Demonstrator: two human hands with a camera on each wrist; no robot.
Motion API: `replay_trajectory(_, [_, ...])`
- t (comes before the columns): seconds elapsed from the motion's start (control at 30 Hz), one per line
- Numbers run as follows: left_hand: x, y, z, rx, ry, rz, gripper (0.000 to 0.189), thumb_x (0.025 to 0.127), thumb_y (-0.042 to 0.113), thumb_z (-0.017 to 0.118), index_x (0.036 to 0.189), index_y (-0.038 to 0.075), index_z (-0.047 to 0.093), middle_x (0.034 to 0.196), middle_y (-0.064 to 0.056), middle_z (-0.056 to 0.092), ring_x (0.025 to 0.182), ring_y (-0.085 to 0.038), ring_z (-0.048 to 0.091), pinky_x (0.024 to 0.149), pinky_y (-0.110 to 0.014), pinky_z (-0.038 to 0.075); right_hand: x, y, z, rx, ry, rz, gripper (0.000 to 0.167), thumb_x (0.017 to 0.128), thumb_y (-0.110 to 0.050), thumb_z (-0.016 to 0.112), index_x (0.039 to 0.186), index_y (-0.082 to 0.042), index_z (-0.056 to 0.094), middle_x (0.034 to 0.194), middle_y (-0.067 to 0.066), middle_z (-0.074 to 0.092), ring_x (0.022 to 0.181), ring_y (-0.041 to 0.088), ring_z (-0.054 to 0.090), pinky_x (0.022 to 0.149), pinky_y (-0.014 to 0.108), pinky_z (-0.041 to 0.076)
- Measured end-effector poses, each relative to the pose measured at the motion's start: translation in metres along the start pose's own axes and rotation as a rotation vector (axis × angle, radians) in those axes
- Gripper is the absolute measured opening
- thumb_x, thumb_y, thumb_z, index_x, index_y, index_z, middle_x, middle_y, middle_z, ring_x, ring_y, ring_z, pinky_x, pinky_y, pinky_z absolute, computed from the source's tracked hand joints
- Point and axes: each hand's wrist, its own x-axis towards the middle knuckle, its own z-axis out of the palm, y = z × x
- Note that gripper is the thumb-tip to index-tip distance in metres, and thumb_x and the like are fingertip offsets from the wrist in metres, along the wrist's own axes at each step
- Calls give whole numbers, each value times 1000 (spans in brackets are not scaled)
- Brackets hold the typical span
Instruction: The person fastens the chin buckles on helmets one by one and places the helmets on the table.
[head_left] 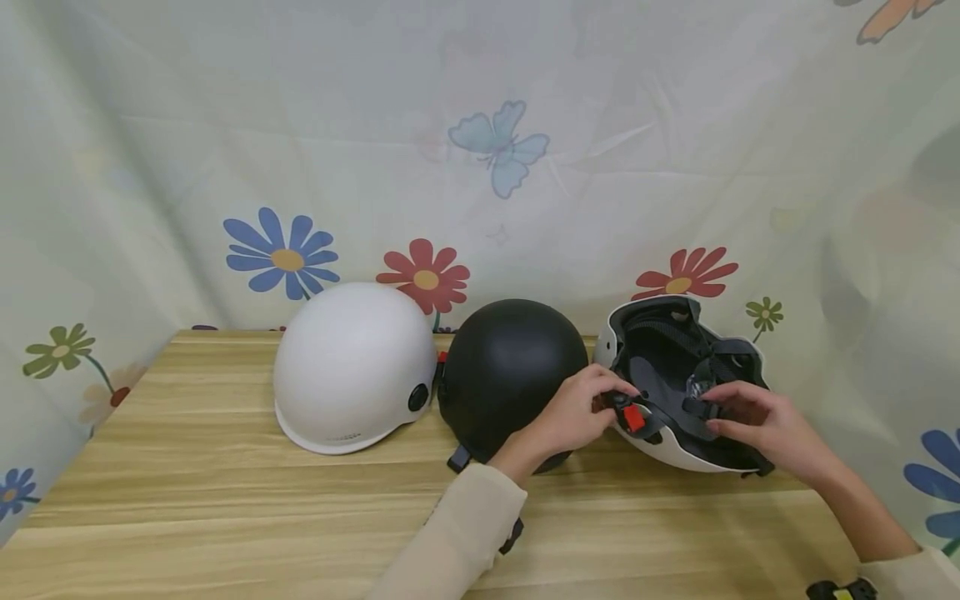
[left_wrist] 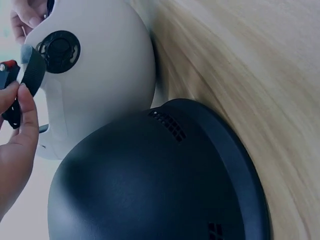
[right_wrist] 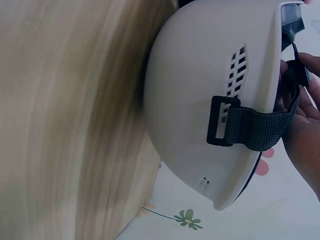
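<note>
A white helmet and a black helmet sat dome-up, left and middle, on the tabletop. To their right I judged the buckling unfinished: the left hand pinched a red-tabbed buckle, the right hand a dark strap end, fingertips close, the ends apart. Their white-shelled, black-lined upturned helmet lay tilted beside the black one.

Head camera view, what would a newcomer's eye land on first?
Probably the upturned white helmet at right on the table, its dark lining showing, then the black helmet in the middle and the other white helmet at left. The left hand holds a bright red-tabbed buckle, while the right hand pinches a black strap over that lining.
</note>
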Motion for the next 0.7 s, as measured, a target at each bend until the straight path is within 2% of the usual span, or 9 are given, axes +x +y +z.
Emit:
replay_trajectory(0.17, [1,2,-2,42,-38,2,29,80,-1,67,109,6,66,110,-3,52,84,-7,53,71,-11,44,1,-4,-5,30,-9,-3,26,85,4,60,110,5,53,96,-5,60,78,10,63,65,21,51])
replay_trajectory(0.3, [2,4,-3,86,-41,28,27,83,4,66,110,6,66,113,-2,55,88,-8,52,69,-10,42,2,-8,-5,-2,-6,21,28,85,1,61,111,5,54,97,-5,59,79,10,63,65,21,51])
replay_trajectory(0.47, [3,4,-2,100,-4,54,29,85,9,64,114,10,65,108,-1,59,84,-7,50,59,-11,41,4,-12,-3,-32,9,8,28,83,-1,64,110,2,56,98,-3,58,79,9,62,64,21,51])
replay_trajectory(0.7, [4,5,1,133,75,62,31,84,13,67,115,12,65,108,1,62,79,-7,50,58,-11,40,11,-20,-2,-35,24,-28,29,81,1,66,109,2,57,97,-4,59,78,7,61,62,21,50])
